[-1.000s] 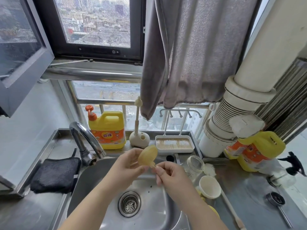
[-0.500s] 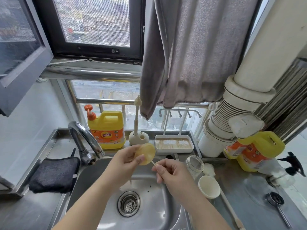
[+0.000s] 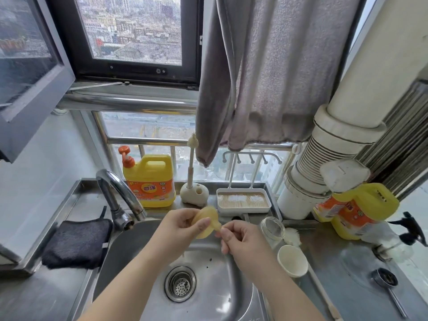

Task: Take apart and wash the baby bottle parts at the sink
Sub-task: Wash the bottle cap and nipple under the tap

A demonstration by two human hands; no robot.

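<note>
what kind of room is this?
Most likely a small home kitchen high in a city building: a stainless sink with a faucet, a yellow dish soap jug on the ledge, and a window overlooking rooftops.

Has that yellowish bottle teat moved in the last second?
Yes. The teat has sunk slightly from level with the white brush stand toward the sink.

Stainless steel bench (image 3: 361,274) with a sink (image 3: 220,297) set in it. Left side has a dark cloth (image 3: 76,242); back edge has a yellow soap jug (image 3: 150,181), brush holder (image 3: 193,193), white tray (image 3: 243,200). Right: glass jar (image 3: 272,228), white cup (image 3: 291,260), another jug (image 3: 356,212).
</note>
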